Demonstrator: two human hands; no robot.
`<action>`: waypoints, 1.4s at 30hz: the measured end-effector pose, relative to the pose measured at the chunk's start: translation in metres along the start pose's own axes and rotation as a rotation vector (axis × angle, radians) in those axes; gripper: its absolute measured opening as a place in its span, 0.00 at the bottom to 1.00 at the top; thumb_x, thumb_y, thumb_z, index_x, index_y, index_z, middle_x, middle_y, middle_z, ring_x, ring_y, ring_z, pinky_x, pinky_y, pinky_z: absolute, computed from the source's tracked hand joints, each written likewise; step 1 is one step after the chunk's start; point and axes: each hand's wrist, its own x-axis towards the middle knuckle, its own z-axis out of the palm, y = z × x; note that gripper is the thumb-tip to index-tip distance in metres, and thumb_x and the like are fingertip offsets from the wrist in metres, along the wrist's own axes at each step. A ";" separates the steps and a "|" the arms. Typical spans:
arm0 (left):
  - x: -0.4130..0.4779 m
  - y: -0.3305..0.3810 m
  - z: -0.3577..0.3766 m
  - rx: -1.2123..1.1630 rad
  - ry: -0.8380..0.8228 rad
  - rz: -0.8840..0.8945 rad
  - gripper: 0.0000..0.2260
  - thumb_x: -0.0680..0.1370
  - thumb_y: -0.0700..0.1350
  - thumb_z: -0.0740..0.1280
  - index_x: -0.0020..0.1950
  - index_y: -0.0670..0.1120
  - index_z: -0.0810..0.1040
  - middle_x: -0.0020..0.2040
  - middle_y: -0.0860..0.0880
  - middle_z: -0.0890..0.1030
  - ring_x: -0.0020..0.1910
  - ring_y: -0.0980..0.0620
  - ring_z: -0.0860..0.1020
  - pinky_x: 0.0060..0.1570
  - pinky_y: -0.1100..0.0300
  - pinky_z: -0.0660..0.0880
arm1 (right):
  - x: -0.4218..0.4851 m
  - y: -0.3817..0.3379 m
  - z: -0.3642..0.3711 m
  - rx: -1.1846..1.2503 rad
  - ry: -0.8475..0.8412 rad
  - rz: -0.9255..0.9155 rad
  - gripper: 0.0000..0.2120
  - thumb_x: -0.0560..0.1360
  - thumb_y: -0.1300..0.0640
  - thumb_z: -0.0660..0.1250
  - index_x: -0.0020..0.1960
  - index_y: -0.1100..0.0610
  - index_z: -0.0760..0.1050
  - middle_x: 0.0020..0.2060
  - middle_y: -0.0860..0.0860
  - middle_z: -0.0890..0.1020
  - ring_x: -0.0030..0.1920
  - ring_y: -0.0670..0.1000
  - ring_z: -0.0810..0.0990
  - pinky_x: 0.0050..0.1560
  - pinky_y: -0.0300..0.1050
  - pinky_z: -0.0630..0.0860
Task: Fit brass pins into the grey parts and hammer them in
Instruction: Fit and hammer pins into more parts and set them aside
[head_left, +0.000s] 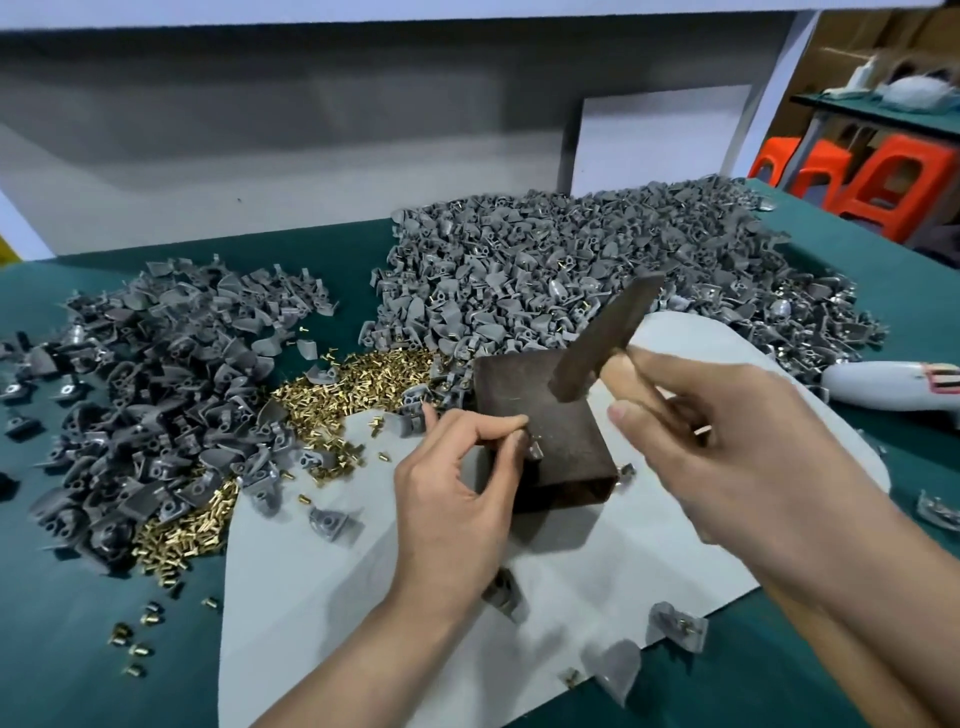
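– Fingers (496, 425) of the left hand (457, 467): what do they hold?
– Thumb and forefinger pinch a small grey plastic part (535, 448) against the near left edge of the dark rusty metal block (550, 410). The other fingers curl loosely behind.
– And the right hand (727, 441)?
– Wrapped round the pale wooden handle of a hammer (608, 338). Its dark steel head hangs tilted above the block, apart from the part.
– Where are the brass pins (358, 374)?
– In a loose golden heap left of the block, spilling onto the white sheet (363, 597) under it, with strays on the green table cover (78, 649). Whether a pin sits in the pinched part I cannot tell.
– Other grey pieces?
– One dark grey heap (156, 389) on the left and a far bigger heap (571, 260) behind the block, several pieces showing pins. A few singles lie on the sheet near the wrists.
– Anything beyond?
– A white rounded casing (893, 387) at the sheet's right edge, and orange plastic stools (893, 182) past the table corner.
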 end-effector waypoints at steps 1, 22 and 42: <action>0.001 0.001 0.001 0.000 -0.004 -0.009 0.02 0.75 0.42 0.70 0.47 0.47 0.82 0.43 0.57 0.82 0.45 0.59 0.79 0.58 0.32 0.71 | 0.003 0.001 -0.006 0.021 0.025 0.000 0.11 0.74 0.52 0.62 0.47 0.59 0.76 0.24 0.52 0.73 0.23 0.49 0.69 0.26 0.46 0.68; 0.001 0.005 0.001 0.185 -0.082 -0.028 0.12 0.75 0.49 0.67 0.58 0.54 0.79 0.49 0.62 0.77 0.55 0.58 0.73 0.61 0.45 0.71 | -0.016 0.026 0.007 0.209 0.022 0.118 0.13 0.71 0.50 0.64 0.44 0.61 0.75 0.24 0.51 0.65 0.21 0.48 0.63 0.25 0.39 0.62; 0.001 0.007 0.000 0.106 -0.084 -0.140 0.06 0.71 0.51 0.69 0.47 0.60 0.78 0.48 0.62 0.80 0.52 0.60 0.76 0.48 0.53 0.80 | 0.009 0.094 0.015 0.848 -0.043 0.544 0.06 0.78 0.63 0.62 0.48 0.65 0.76 0.26 0.55 0.72 0.18 0.50 0.65 0.19 0.35 0.62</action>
